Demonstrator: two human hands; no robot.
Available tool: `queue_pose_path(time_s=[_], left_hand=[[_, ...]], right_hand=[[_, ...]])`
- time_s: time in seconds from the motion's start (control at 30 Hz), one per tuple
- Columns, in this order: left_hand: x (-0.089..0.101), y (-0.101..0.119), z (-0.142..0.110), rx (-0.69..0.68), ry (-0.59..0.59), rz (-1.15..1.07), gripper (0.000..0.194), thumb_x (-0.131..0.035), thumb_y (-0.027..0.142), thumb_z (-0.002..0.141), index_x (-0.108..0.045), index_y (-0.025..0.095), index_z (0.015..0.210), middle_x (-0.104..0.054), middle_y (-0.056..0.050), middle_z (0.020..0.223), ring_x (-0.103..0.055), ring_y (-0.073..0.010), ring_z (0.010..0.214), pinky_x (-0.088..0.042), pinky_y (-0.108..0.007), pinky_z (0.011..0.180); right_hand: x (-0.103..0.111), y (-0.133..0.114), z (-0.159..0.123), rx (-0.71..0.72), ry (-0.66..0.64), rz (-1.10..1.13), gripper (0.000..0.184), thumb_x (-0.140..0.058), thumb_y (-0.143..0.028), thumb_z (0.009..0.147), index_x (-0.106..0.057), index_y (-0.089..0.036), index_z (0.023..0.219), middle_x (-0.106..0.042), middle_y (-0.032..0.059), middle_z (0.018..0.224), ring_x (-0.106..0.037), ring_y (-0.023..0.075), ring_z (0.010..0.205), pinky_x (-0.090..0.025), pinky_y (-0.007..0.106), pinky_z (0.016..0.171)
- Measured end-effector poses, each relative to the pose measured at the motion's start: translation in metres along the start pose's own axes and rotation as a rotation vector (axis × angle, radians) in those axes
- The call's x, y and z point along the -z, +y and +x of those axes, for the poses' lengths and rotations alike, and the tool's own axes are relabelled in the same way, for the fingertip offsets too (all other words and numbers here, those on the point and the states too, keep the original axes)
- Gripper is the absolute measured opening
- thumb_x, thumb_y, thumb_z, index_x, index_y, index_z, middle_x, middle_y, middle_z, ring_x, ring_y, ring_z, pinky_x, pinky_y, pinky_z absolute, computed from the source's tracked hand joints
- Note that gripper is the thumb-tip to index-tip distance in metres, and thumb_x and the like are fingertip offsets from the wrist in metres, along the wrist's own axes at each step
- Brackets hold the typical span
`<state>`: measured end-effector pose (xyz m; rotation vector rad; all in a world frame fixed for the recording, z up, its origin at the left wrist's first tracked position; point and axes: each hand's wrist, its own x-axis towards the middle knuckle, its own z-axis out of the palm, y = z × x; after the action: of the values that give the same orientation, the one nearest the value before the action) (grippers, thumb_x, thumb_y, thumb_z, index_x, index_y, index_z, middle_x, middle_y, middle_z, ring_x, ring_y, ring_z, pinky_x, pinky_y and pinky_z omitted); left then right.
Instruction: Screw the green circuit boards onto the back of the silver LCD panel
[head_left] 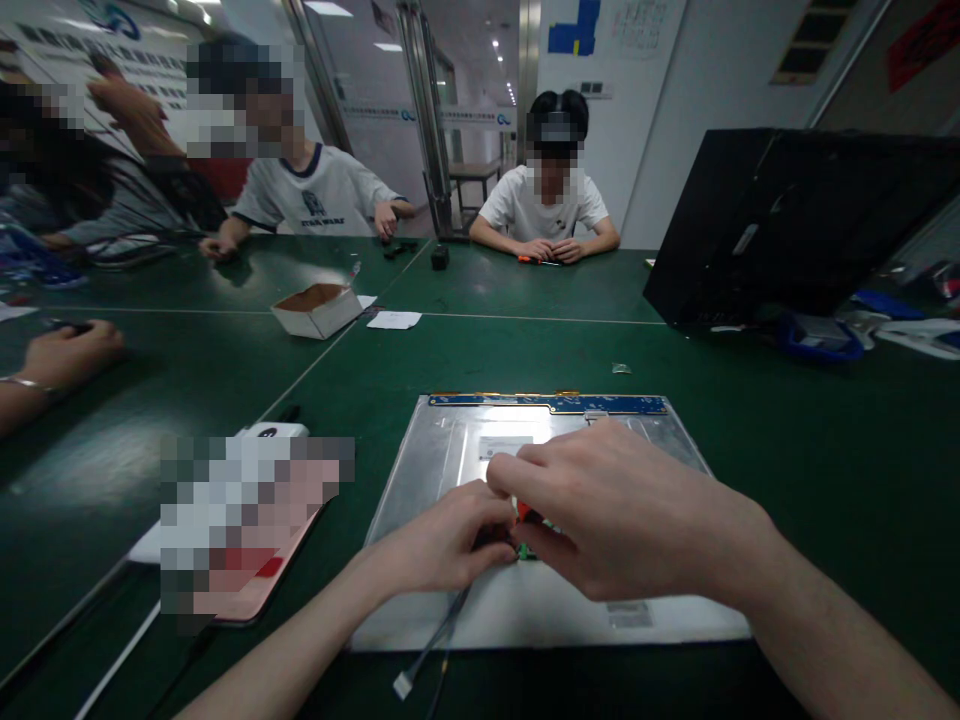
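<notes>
A flat display panel (420, 480) lies with its silver metal back facing up on the green table in front of me. A blue circuit strip (495, 402) runs along its far edge. My right hand (600, 510) is closed around a red-handled screwdriver (527, 511), mostly hidden by the fingers. Just under it, a small green circuit board (525, 551) shows in part on the panel. My left hand (457, 535) is closed at the board's left side, its fingertips pinching there. Below that hand, thin cables with a white connector (403, 685) hang over the panel's near edge.
To the left lie a pink phone case (300, 530) and a white device (281, 430) with cables. Farther off are a small open box (316, 310) and paper (394, 320). A large black monitor (795, 220) stands at right. Several people sit around the table.
</notes>
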<state>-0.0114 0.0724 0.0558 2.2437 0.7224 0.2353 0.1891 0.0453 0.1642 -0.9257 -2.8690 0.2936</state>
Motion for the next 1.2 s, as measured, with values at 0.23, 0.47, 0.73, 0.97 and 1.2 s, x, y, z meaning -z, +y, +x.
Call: queue_pose_path(time_s=[0.23, 0.47, 0.73, 0.97, 1.2], left_hand=[[0.0, 0.002, 0.0, -0.013, 0.021, 0.001, 0.004, -0.055, 0.018, 0.08, -0.059, 0.018, 0.081, -0.06, -0.001, 0.085, -0.057, -0.0184, 0.078, -0.046, -0.03, 0.072], [0.003, 0.006, 0.0, -0.026, 0.015, -0.003, 0.005, -0.055, 0.017, 0.081, -0.06, 0.018, 0.082, -0.062, -0.002, 0.089, -0.058, -0.0196, 0.082, -0.047, -0.031, 0.074], [0.001, 0.0, 0.0, -0.015, 0.003, 0.007, 0.004, -0.058, 0.018, 0.083, -0.062, 0.018, 0.083, -0.062, -0.003, 0.089, -0.058, -0.02, 0.083, -0.046, -0.033, 0.077], [-0.003, -0.005, -0.001, -0.022, 0.003, 0.012, 0.007, -0.059, 0.016, 0.082, -0.064, 0.018, 0.086, -0.063, -0.004, 0.094, -0.057, -0.0201, 0.085, -0.044, -0.032, 0.078], [-0.001, -0.003, 0.0, -0.013, 0.023, 0.022, 0.002, -0.06, 0.016, 0.081, -0.061, 0.017, 0.082, -0.061, -0.001, 0.085, -0.057, -0.0183, 0.08, -0.043, -0.029, 0.073]], right_hand=[[-0.004, 0.0, 0.001, 0.001, 0.04, -0.033, 0.005, -0.052, -0.023, 0.09, -0.049, -0.02, 0.091, -0.062, -0.0013, 0.075, -0.046, 0.011, 0.057, -0.023, 0.027, 0.05], [-0.003, 0.0, 0.0, -0.003, 0.044, -0.04, 0.006, -0.051, -0.025, 0.092, -0.051, -0.019, 0.091, -0.063, -0.0006, 0.076, -0.046, 0.0114, 0.059, -0.021, 0.027, 0.052], [0.007, 0.003, -0.006, -0.033, 0.069, -0.038, 0.007, -0.052, -0.027, 0.093, -0.05, -0.02, 0.09, -0.064, -0.0019, 0.076, -0.049, 0.0122, 0.06, -0.023, 0.026, 0.051], [0.011, 0.005, -0.01, -0.064, 0.096, -0.051, 0.009, -0.054, -0.026, 0.092, -0.05, -0.021, 0.086, -0.062, -0.0029, 0.072, -0.048, 0.012, 0.058, -0.022, 0.026, 0.049], [0.005, 0.003, -0.005, -0.027, 0.051, -0.02, 0.008, -0.053, -0.027, 0.093, -0.051, -0.02, 0.089, -0.063, -0.0025, 0.075, -0.05, 0.0119, 0.06, -0.025, 0.026, 0.051]])
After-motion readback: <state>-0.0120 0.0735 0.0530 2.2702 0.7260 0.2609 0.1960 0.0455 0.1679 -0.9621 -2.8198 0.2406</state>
